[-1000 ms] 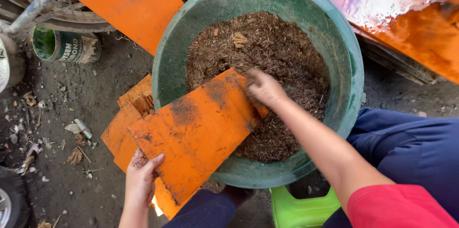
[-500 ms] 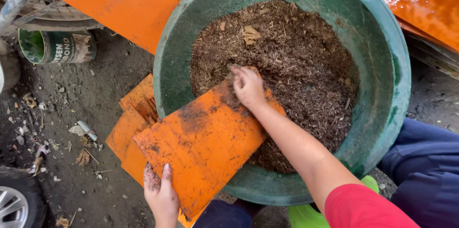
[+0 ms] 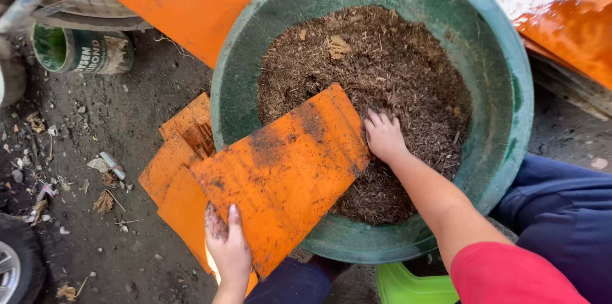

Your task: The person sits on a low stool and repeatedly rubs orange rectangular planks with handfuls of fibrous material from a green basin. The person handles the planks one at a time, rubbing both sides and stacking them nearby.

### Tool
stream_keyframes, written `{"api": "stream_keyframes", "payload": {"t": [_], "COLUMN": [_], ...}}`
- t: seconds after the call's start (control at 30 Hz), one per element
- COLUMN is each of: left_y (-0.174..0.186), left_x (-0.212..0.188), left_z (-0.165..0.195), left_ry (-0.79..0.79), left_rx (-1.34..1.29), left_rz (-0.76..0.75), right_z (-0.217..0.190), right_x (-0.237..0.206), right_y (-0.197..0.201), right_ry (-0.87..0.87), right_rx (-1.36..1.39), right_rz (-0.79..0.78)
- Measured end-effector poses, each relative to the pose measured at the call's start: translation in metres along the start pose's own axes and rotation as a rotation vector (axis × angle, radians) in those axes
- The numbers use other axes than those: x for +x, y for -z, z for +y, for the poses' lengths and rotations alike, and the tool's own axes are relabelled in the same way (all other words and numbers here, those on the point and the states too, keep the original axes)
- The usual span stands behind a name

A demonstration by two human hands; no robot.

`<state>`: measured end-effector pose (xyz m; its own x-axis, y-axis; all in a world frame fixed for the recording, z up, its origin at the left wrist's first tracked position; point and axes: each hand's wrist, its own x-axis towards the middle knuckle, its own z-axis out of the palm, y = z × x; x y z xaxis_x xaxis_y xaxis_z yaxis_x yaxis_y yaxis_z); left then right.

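Two hands are seen at a green basin (image 3: 510,119) filled with brown mulch (image 3: 382,87). An orange board (image 3: 287,170), tilted over the basin's near rim, is gripped at its lower corner by the left hand (image 3: 227,250). The right hand (image 3: 384,137) is pressed into the mulch, fingers loosely curled, just beside the board's upper edge. A green tin (image 3: 80,51) with a pale label lies on the dirt ground (image 3: 127,125), upper left.

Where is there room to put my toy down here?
Bare dirt ground lies between the green can and the stacked orange boards. The big green plastic basin is crowded with brown mulch, a slanted orange board and both hands.
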<state>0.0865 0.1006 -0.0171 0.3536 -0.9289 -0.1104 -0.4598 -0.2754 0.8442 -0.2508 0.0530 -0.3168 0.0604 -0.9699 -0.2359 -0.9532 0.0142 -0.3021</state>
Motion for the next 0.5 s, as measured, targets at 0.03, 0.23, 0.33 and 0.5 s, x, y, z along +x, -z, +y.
{"api": "stream_keyframes", "payload": {"t": [0.03, 0.23, 0.33, 0.5], "left_y": [-0.003, -0.024, -0.029, -0.037], "left_x": [0.001, 0.001, 0.001, 0.011], "left_z": [0.005, 0.028, 0.031, 0.036], "left_ry": [-0.001, -0.032, -0.036, -0.065], "left_rx": [-0.01, -0.081, -0.091, -0.123], "left_rz": [-0.003, -0.007, 0.011, 0.037], "right_z": [-0.003, -0.054, -0.089, -0.165], "right_x": [-0.008, -0.042, -0.066, -0.083], "right_y": [0.0, 0.008, 0.035, 0.137], "right_ry": [-0.039, -0.489, -0.504, -0.251], "right_rx": [0.017, 0.477, 0.716, 0.883], "right_rz": [-0.045, 0.079, 0.3, 0.311]}}
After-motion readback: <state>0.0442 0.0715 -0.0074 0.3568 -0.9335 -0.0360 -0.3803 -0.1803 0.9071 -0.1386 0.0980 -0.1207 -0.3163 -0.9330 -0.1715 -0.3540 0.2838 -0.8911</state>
